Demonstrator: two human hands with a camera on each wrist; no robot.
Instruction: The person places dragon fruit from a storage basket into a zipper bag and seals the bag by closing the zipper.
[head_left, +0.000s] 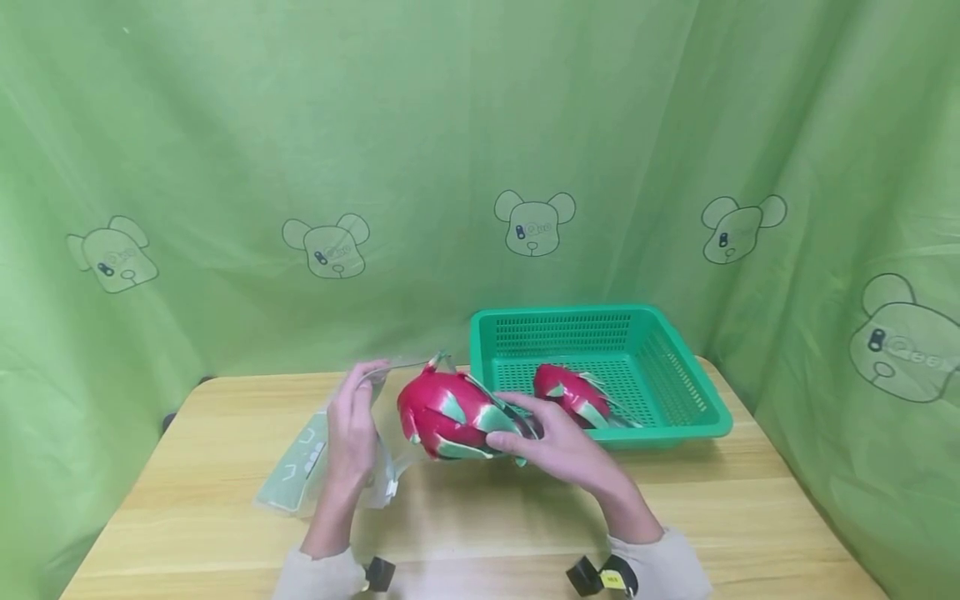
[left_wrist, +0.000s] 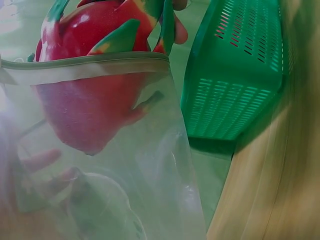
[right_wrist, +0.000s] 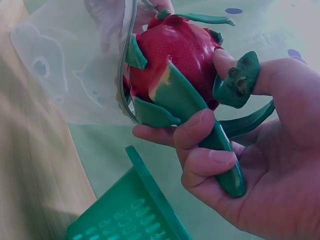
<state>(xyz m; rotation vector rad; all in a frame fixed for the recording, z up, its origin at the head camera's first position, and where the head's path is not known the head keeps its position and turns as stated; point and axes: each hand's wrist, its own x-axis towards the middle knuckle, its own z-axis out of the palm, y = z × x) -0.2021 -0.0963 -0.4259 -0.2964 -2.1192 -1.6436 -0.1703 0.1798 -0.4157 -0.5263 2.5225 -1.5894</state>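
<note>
A red dragon fruit [head_left: 450, 412] with green scales is held in my right hand [head_left: 558, 442], whose fingers and thumb curl round its leafy end. Its other end sits within the mouth of a clear zip bag [left_wrist: 120, 185]; in the left wrist view the bag's rim crosses the fruit partway. My left hand [head_left: 352, 425] holds the bag by its mouth, on the left side, and some of its fingers show blurred through the plastic in the left wrist view. A printed face marks the bag's lower part, which hangs over the table.
A green plastic basket [head_left: 678, 375] with slotted walls stands on the right of the wooden table [head_left: 217, 442]. Inside it lies a second dragon fruit [head_left: 572, 392], near my right hand. Behind the table hangs a green curtain [head_left: 420, 125] with bear prints.
</note>
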